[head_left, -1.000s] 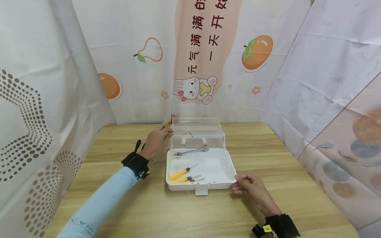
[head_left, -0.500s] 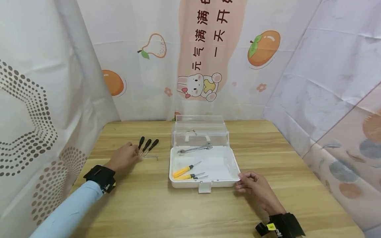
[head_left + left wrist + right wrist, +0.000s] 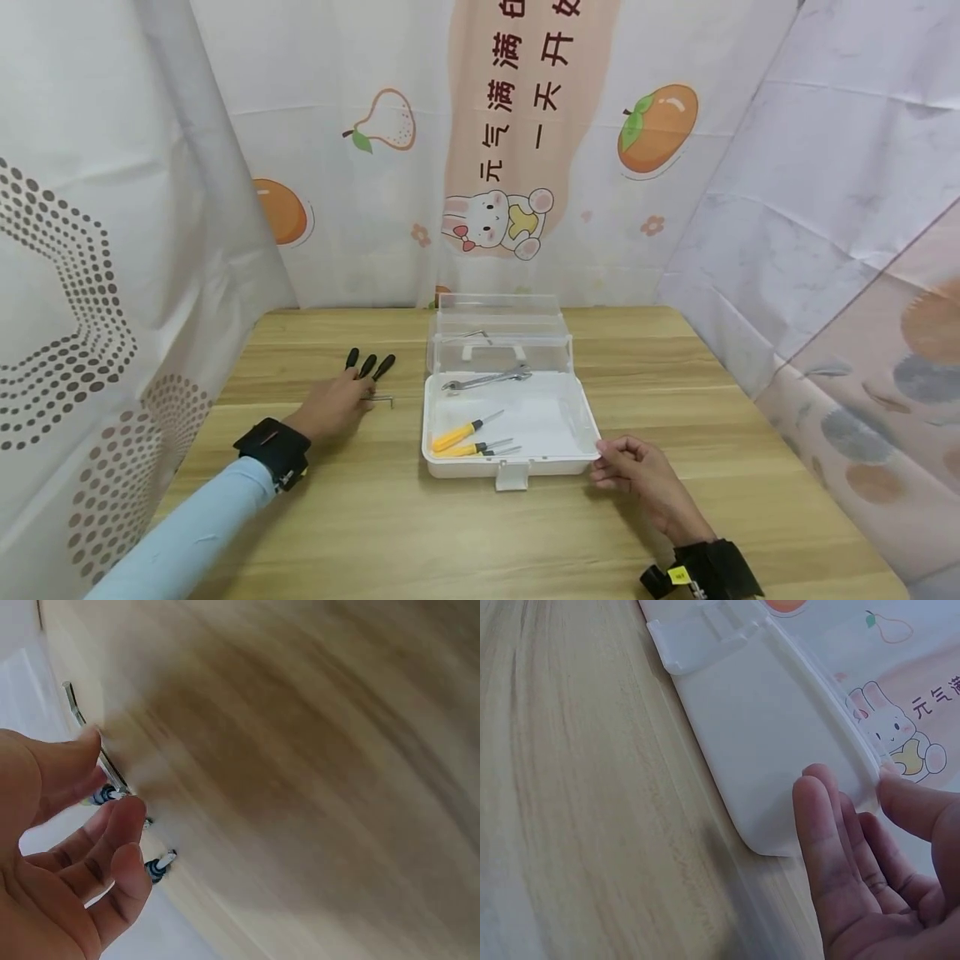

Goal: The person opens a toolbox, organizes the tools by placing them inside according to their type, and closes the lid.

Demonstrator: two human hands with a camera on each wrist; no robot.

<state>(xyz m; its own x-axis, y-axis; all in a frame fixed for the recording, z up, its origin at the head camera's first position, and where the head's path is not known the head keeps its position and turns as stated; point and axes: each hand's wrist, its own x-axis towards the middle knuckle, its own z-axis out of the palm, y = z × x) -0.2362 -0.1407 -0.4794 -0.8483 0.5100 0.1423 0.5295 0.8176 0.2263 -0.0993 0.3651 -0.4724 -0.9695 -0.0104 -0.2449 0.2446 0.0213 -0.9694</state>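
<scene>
My left hand [image 3: 332, 408] is low over the left of the table, at an L-shaped hex key [image 3: 381, 399] lying there. In the left wrist view, thumb and index fingertip sit along the hex key [image 3: 112, 771] with a gap between them. Three black-handled screwdrivers [image 3: 384, 366] lie just beyond that hand, partly hidden by it. My right hand [image 3: 641, 482] holds the front right corner of a white toolbox [image 3: 536, 412], thumb on the rim and fingers against the outer wall. Inside are a wrench [image 3: 487, 380] and several yellow-handled screwdrivers [image 3: 455, 437].
The toolbox's clear lid [image 3: 498, 317] stands raised at the back, and another hex key [image 3: 474, 334] shows there. A latch [image 3: 512, 477] hangs at the box's front. Printed curtains [image 3: 360, 217] enclose the wooden table [image 3: 480, 542] at the back and sides.
My left hand has moved from beside the toolbox lid leftward and nearer, then slightly right to the hex key on the table. The right hand has stayed on the toolbox corner.
</scene>
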